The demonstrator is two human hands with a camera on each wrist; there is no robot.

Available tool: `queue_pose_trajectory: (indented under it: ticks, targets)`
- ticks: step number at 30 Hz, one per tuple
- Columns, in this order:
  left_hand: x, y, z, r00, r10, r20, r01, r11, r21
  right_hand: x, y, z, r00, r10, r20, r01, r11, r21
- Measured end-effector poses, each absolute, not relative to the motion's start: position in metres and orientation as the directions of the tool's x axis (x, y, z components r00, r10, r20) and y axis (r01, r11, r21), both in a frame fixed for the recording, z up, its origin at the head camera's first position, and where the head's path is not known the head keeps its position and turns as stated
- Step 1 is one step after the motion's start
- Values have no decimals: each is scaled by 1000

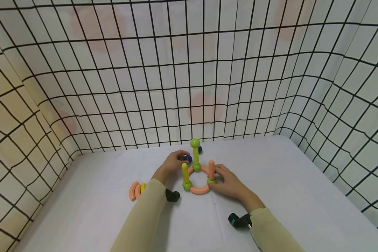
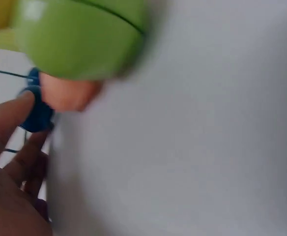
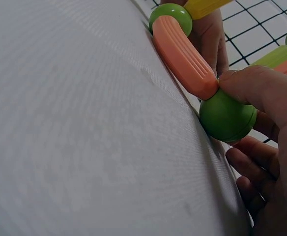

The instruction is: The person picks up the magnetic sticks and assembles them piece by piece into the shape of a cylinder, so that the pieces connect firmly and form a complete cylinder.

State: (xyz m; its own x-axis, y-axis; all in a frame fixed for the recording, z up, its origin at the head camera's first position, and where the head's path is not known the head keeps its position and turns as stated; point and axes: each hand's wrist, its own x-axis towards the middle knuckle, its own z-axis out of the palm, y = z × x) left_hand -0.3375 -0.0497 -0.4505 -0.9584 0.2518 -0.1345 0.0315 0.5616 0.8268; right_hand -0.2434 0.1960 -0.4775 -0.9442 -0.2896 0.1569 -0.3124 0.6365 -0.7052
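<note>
A ring of curved orange pieces point(image 1: 200, 190) joined by green balls lies flat on the table. A yellow rod point(image 1: 185, 173), a taller light-green rod point(image 1: 195, 156) topped by a green ball point(image 1: 195, 143), and an orange rod point(image 1: 211, 169) stand upright from it. My left hand point(image 1: 174, 161) pinches a blue ball point(image 1: 188, 159) between thumb and fingers, just behind the ring's left side. With thumb and fingers about it, my right hand point(image 1: 228, 182) holds the green ball point(image 3: 227, 115) under the orange rod. Another blue ball point(image 1: 200, 149) sits behind the tall rod.
Left of my left forearm, curved orange pieces point(image 1: 132, 191) and a yellow piece point(image 1: 143, 188) lie on the white table point(image 1: 91, 210), partly hidden by the sleeve. White walls with a black grid point(image 1: 189, 84) enclose the back and sides.
</note>
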Motion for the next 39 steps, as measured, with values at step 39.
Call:
queue_pose_trajectory:
  ticks: [39]
  targets:
    - [-267,-72,-417,-995,100,-3,9,121,993,-244,196,-480,-947,-282,155,-306,641,-703]
